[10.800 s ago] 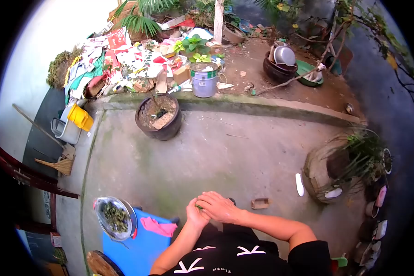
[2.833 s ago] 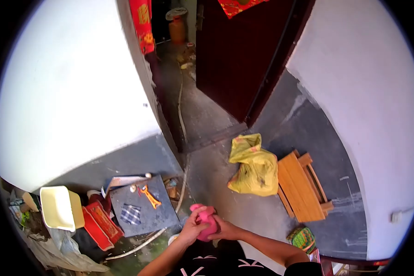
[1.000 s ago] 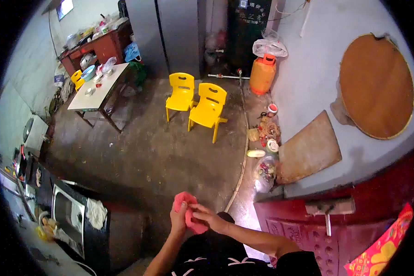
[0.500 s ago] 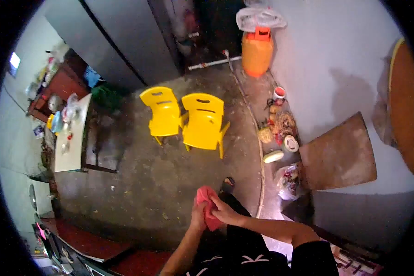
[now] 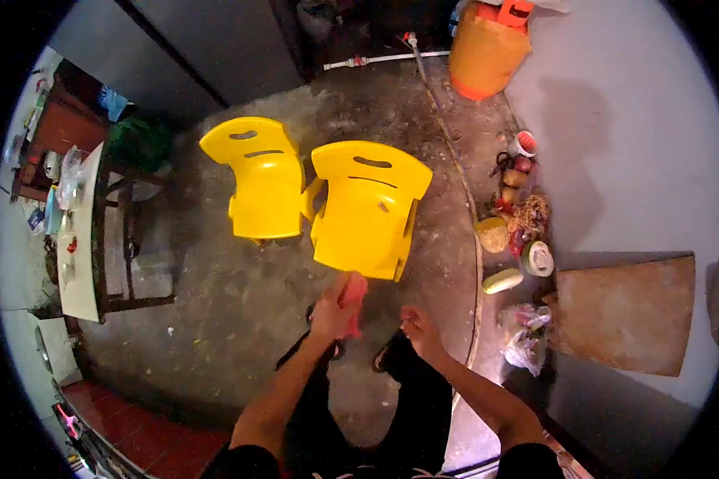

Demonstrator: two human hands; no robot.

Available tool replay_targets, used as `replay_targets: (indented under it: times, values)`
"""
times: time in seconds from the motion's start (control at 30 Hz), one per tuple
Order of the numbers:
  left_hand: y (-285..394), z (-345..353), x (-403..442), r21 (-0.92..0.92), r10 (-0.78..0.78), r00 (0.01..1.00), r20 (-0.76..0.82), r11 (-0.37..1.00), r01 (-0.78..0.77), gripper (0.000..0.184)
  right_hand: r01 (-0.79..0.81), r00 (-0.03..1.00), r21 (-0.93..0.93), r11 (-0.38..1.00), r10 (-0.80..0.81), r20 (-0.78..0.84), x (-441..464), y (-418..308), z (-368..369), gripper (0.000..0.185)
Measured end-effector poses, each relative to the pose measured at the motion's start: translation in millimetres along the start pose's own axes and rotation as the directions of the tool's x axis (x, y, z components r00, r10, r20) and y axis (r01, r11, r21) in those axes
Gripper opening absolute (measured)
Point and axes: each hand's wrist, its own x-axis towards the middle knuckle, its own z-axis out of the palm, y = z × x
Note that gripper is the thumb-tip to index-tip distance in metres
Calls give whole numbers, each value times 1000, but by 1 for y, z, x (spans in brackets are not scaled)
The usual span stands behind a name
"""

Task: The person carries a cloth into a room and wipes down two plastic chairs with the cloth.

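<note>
Cloth (image 5: 355, 302) of pink colour is partly hidden from us, because the left hand (image 5: 325, 318) covers its left side; the fingers are closed on it, but how they bend behind it we cannot see. The right hand (image 5: 423, 331) is apart, to the right of the cloth; its fingers are half curled, and we cannot tell whether something small is inside them. At the far right, the orange gas cylinder (image 5: 487, 60) is cut by the top edge. The contents of the plastic bag (image 5: 527, 339) are hard to make out.

The cloth looks soft and creased. It is just at the near edge of the right yellow chair (image 5: 363, 223); whether they touch, we cannot say. This chair and the left yellow chair (image 5: 265, 191) have smooth surfaces and slotted, rounded backs. The floor (image 5: 240, 319) is stained.

Half a second ago both hands held the cloth; now only the left one does, and the chairs appear nearer to us.
</note>
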Motion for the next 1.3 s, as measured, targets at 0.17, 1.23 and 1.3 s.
replay_targets:
  times: [0.17, 1.23, 1.3]
  values:
    - [-126, 32, 131, 371, 130, 944, -304, 928, -9, 61, 141, 953, -327, 935, -218, -211, 112, 58, -23, 35]
    - [-171, -30, 150, 480, 31, 980, 195, 869, -123, 39, 368, 844, -896, 250, -494, 209, 237, 59, -18, 56]
    - [-211, -38, 130, 352, -25, 997, 77, 936, -4, 39, 376, 840, -926, 24, -431, 330, 257, 77, 32, 65]
